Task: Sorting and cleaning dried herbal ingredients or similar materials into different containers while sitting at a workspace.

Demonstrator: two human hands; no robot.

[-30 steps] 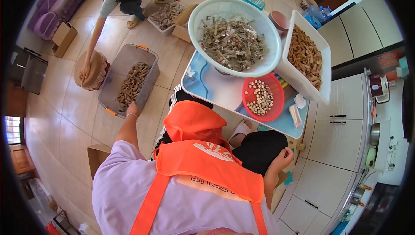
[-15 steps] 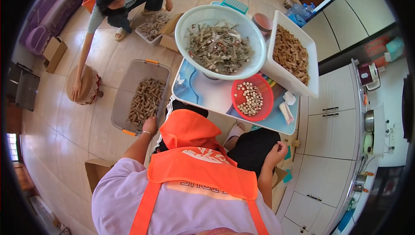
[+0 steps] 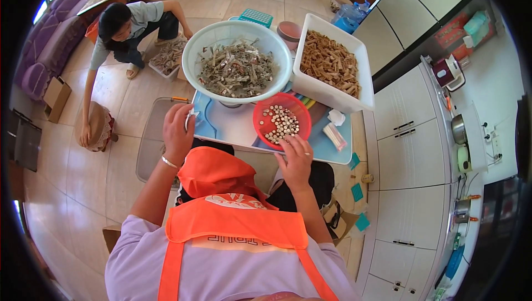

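My left hand (image 3: 177,134) is raised at the left edge of the small blue table (image 3: 227,128) and pinches a small pale piece between its fingertips. My right hand (image 3: 295,160) rests with spread fingers against the near rim of the red bowl (image 3: 260,130), which holds several small round pale pieces. Behind the bowl stands a big white basin (image 3: 191,57) heaped with grey-brown scraps. To the basin's right is a white rectangular bin (image 3: 332,100) full of tan pieces. My orange vest and scarf hide my lap.
A grey tray (image 3: 149,135) lies on the tiled floor left of the table. Another person (image 3: 124,29) crouches at the far left, one hand on a brown sack (image 3: 100,126). White cabinets (image 3: 410,135) line the right side. A cardboard box (image 3: 55,96) sits by the purple sofa.
My left hand rose from the floor tray to the table's left edge. My right hand came up from my lower right side to the red bowl's rim.
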